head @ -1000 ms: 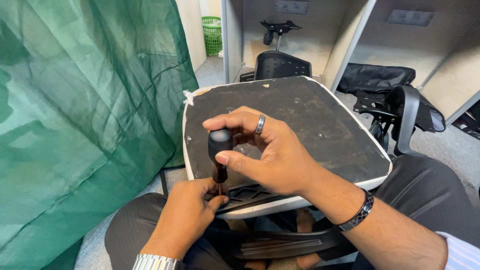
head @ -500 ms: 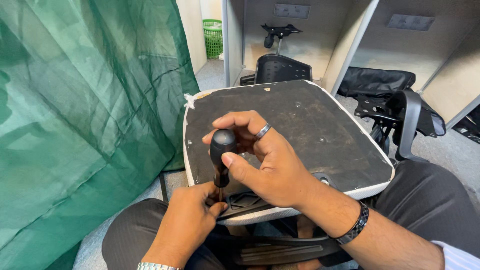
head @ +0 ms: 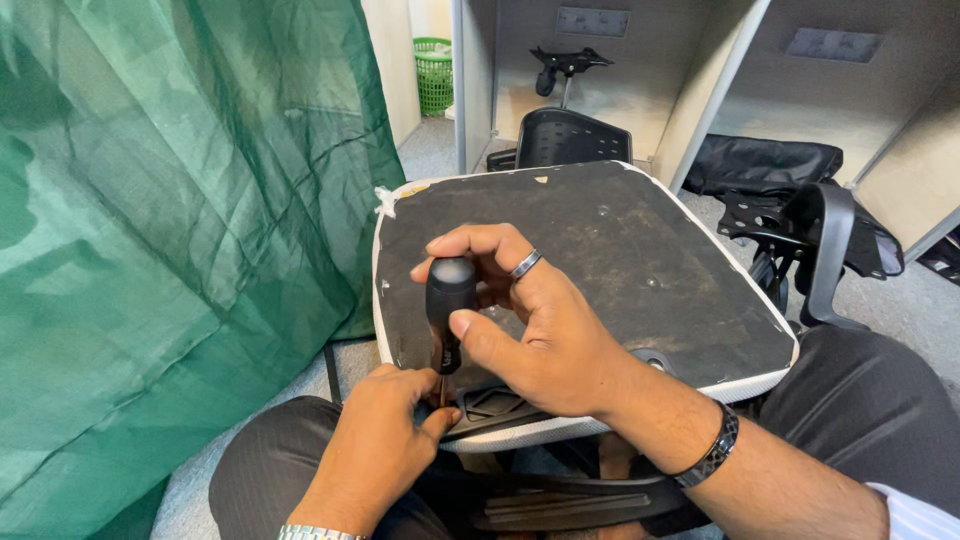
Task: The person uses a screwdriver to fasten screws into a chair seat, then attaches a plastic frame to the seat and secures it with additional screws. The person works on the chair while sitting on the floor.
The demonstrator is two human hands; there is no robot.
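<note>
Just one camera here, sitting on the person's head and looking steeply down and forward over their own lap. It's hovering close above an upturned seat pan (head: 600, 270) that's lying across the knees, so that's filling the middle of the shot. Facing ahead, it's also catching a green curtain (head: 170, 230) down the left and grey partitions (head: 720, 90) farther back.

A green mesh curtain (head: 170, 230) hangs along the left. Behind it stands a green laundry-style basket (head: 433, 74). A black chair backrest (head: 562, 138) and a black armrest (head: 823, 250) sit on the grey floor (head: 925, 310).
</note>
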